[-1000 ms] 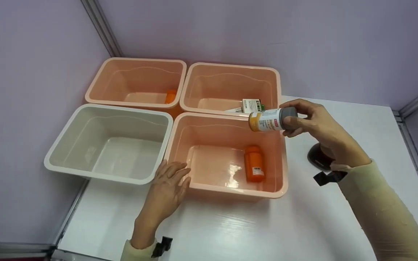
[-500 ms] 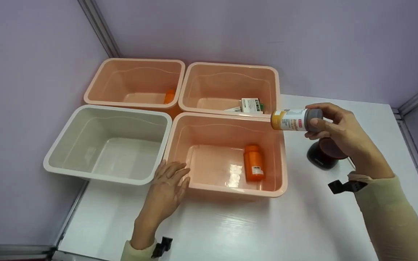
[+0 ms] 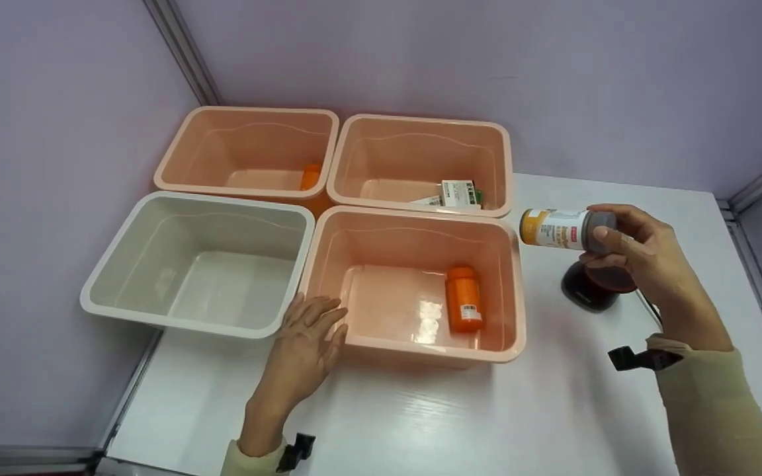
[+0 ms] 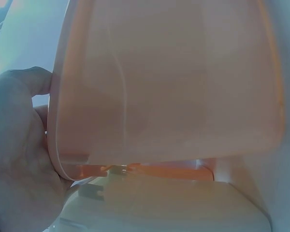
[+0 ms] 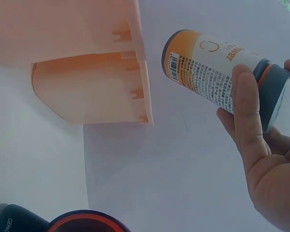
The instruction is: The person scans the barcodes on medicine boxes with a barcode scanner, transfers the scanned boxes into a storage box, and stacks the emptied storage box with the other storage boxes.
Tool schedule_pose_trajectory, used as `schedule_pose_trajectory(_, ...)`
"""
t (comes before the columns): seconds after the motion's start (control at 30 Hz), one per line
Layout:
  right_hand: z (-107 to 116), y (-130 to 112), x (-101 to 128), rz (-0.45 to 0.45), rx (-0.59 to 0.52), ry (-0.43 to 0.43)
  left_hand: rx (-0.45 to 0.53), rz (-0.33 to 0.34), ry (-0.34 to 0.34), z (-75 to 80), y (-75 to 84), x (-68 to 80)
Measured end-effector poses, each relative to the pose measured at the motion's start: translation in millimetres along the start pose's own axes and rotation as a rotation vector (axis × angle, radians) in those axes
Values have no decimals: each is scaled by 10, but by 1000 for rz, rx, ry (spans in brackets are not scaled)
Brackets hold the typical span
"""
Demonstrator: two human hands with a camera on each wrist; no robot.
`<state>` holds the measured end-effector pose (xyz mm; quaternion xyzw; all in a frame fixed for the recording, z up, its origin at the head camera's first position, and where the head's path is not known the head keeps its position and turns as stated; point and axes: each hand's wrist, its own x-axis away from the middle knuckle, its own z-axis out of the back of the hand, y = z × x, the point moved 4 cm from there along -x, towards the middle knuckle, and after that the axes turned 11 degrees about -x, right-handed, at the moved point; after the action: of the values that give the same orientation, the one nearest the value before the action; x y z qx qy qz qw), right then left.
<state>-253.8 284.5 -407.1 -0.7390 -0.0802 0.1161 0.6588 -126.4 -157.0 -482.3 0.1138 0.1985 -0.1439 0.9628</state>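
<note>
My right hand [image 3: 652, 258] grips a supplement bottle [image 3: 556, 229] by its grey cap. The bottle, white and yellow with printed labels, lies nearly level, its yellow end pointing left. It is above the table just right of the front peach bin [image 3: 414, 354]; the right wrist view shows a barcode on the bottle [image 5: 203, 67]. My left hand [image 3: 301, 347] rests on that bin's near left corner, fingers extended across the rim; the left wrist view shows the thumb against the bin wall [image 4: 159, 87]. An orange bottle [image 3: 464, 301] lies inside the front peach bin.
Two more peach bins stand behind, the left one [image 3: 249, 112] with an orange item [image 3: 311, 176], the right one [image 3: 421, 120] with small boxes [image 3: 459, 193]. A grey-white bin [image 3: 176, 322] is front left. A dark device [image 3: 589, 291] with a round reddish top and cable stands below my right hand.
My right hand has carried the supplement bottle rightward, from over the front peach bin's right rim to beside it, and slightly nearer. The left hand has stayed in place.
</note>
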Motion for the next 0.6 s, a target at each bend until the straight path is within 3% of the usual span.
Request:
schedule_pose_trajectory(0.17, 96, 65, 125, -4, -34, 58, -8, -3, -13, -10, 5, 9)
schedule_pose_trajectory(0.6, 307, 233, 453, 21, -203, 92, -25, 3, -39, -3, 6, -6)
